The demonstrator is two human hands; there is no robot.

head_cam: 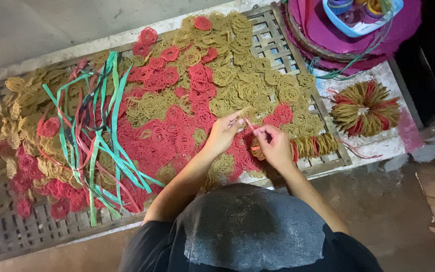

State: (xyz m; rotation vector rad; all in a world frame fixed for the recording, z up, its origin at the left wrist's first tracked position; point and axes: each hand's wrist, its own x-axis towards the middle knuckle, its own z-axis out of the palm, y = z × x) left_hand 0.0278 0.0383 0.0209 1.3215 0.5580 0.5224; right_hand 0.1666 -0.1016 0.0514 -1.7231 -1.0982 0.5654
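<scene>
Light: pretty dim overall, brightest over the woven bamboo drying tray [278, 48] and the pale concrete floor behind it
Shadows: near floor and right edge go murky, dark corner top right
Glare: none really
Sharpness: soft and a bit grainy, fine lattice detail smears
Edges: slight wide-angle bend, tray rim curves

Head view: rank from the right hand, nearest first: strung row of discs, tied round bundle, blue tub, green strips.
From the right hand:
1. Strung row of discs, just to its right on the rack's edge.
2. Tied round bundle, farther right, off the rack.
3. Blue tub, top right on the pink cloth.
4. Green strips, far left, past the left hand.
</scene>
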